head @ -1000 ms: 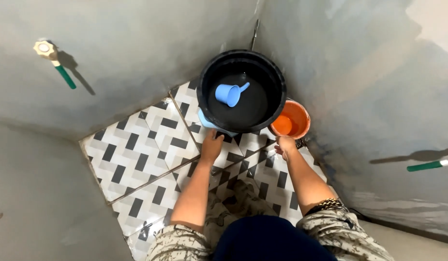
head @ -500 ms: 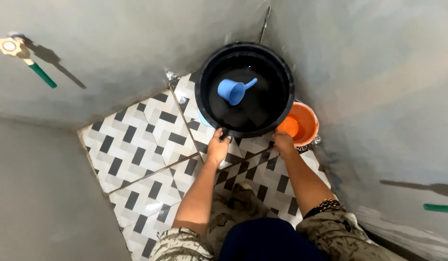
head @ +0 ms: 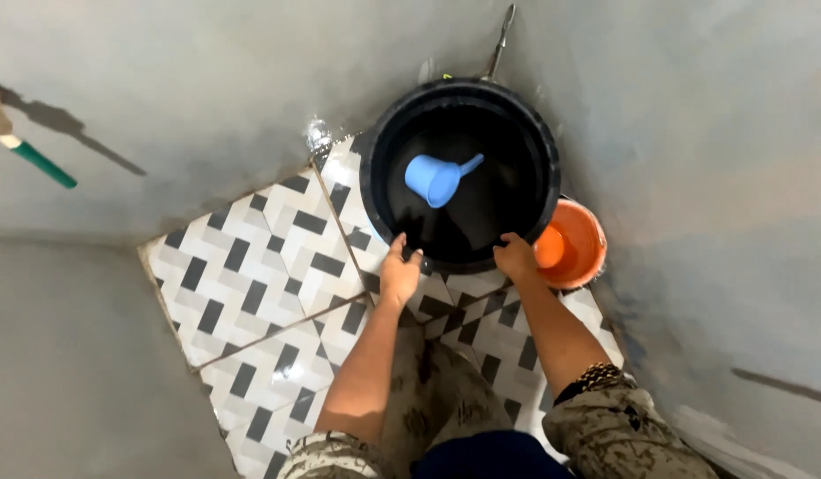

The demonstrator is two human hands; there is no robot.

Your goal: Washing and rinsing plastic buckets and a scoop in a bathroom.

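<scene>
Down in the tiled corner, left hand and right hand both clamp the near rim of the black water tub, which looks heavy, sloshy and slick, blue scoop floating inside.

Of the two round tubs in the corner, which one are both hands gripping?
The big black tub, with the blue scoop floating inside. The left hand and right hand both hold its near rim. The small orange bucket beside it is untouched.
</scene>
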